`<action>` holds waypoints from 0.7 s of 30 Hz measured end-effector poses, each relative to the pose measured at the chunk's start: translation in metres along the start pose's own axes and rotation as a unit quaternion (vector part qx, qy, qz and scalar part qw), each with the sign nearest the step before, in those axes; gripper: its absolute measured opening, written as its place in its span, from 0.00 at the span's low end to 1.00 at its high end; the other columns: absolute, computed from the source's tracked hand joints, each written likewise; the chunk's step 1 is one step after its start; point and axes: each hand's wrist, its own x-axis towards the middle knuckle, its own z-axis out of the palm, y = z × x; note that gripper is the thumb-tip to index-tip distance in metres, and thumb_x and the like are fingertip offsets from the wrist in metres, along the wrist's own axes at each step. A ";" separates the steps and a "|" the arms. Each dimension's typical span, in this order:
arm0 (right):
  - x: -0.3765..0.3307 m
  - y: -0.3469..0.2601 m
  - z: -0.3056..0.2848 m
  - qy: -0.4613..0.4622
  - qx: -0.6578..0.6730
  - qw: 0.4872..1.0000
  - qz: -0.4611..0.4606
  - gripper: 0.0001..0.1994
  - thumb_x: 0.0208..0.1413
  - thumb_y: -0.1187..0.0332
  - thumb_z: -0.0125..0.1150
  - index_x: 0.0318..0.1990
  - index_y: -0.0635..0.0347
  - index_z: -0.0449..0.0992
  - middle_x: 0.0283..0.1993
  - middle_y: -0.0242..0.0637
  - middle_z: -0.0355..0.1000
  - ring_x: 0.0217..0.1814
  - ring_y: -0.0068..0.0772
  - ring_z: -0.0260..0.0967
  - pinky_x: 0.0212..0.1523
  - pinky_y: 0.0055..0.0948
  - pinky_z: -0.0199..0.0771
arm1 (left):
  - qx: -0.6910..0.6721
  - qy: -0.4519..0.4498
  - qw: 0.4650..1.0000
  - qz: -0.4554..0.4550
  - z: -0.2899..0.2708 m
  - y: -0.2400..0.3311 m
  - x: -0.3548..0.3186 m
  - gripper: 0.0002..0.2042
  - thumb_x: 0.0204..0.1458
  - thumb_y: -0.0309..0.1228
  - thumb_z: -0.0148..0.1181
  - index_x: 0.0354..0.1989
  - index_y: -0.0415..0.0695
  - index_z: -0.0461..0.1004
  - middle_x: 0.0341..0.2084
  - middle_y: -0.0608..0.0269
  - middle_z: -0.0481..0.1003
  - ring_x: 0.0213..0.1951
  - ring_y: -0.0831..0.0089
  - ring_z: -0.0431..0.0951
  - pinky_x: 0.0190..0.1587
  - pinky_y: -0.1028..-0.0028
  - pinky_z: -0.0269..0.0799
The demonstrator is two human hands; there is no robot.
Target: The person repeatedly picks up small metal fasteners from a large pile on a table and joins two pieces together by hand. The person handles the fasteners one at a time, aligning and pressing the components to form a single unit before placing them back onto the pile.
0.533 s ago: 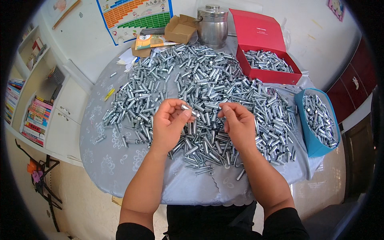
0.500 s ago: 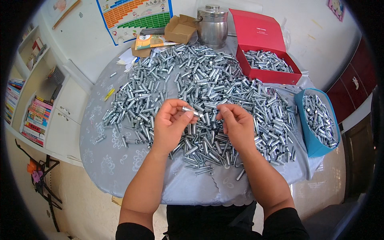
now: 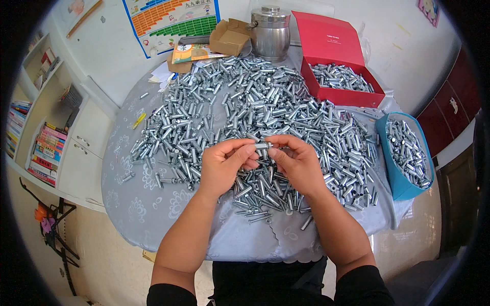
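Between my two hands, level above the pile, is a small shiny expansion bolt [image 3: 262, 146] with a cylindrical sleeve. My left hand [image 3: 223, 166] pinches its left end between thumb and forefinger. My right hand [image 3: 298, 162] closes thumb and forefinger at its right end; any small part under those fingertips is too hidden to make out. Below and beyond both hands spreads a large heap of similar silvery metal bolts and sleeves [image 3: 265, 102], lying loose in all directions.
The round table wears a grey patterned cloth [image 3: 138, 204]. At the back right stands an open red box [image 3: 342, 97] of metal parts, with a blue bin [image 3: 403, 186] of them near the right edge. A steel canister [image 3: 270, 35], cardboard box [image 3: 229, 38] and yellow cutter [image 3: 139, 121] lie farther off.
My hands have come together from apart. The left has turned, levelling the bolt, and the right now touches its other end.
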 end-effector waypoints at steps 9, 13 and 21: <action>0.002 0.000 -0.005 0.007 0.017 0.999 0.037 0.09 0.60 0.69 0.59 0.43 0.64 0.76 0.28 0.27 0.71 0.20 0.12 0.62 0.19 0.14 0.60 | 0.012 -0.016 1.000 0.014 0.005 -0.001 -0.001 0.12 0.58 0.26 0.57 0.48 0.34 0.75 0.35 0.53 0.80 0.32 0.70 0.82 0.35 0.75 0.79; 0.001 -0.004 0.005 0.062 0.047 0.997 -0.013 0.08 0.60 0.68 0.59 0.40 0.64 0.76 0.27 0.27 0.72 0.19 0.12 0.62 0.19 0.15 0.60 | -0.003 -0.022 1.000 0.010 0.004 0.000 -0.001 0.12 0.58 0.25 0.55 0.49 0.34 0.74 0.37 0.52 0.80 0.35 0.68 0.82 0.37 0.74 0.80; 0.002 -0.002 0.002 0.053 0.009 0.999 0.001 0.08 0.61 0.67 0.58 0.39 0.64 0.76 0.27 0.27 0.71 0.19 0.11 0.60 0.19 0.15 0.59 | -0.009 -0.025 1.000 0.001 0.002 -0.002 0.001 0.12 0.59 0.24 0.55 0.49 0.33 0.74 0.37 0.52 0.79 0.35 0.67 0.82 0.38 0.74 0.80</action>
